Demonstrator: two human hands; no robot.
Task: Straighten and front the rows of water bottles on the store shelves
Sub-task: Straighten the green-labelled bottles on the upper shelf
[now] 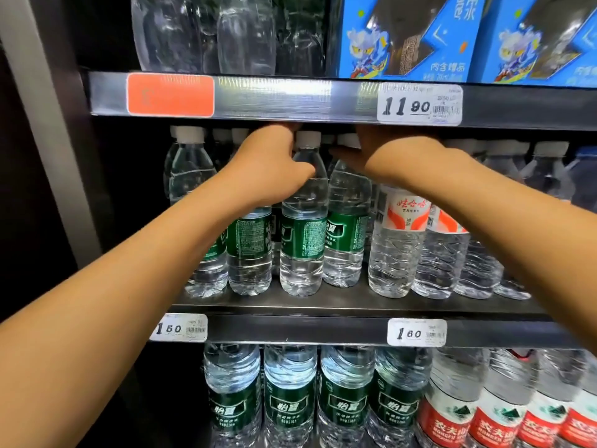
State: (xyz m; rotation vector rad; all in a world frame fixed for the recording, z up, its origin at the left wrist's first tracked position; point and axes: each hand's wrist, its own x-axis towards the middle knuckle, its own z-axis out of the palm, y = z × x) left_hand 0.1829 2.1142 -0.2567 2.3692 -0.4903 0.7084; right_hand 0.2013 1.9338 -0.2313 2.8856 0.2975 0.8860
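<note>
Green-labelled bottles (303, 234), red-and-white-labelled bottles (402, 218), blue cartons (407, 37), orange tag (170, 95).

The picture is bright in the middle and dark at the left side, where the shelf frame (48, 156) falls into shadow. Light comes from above and the front. It makes a strong white glare on the clear price strip (274, 95), and the orange label (170, 95) is washed out and cannot be read. The bottles (303, 221) show small highlights. The back rows are dim. Straight lines bend near the edges, and the lower corners look soft and a little blurred.
</note>
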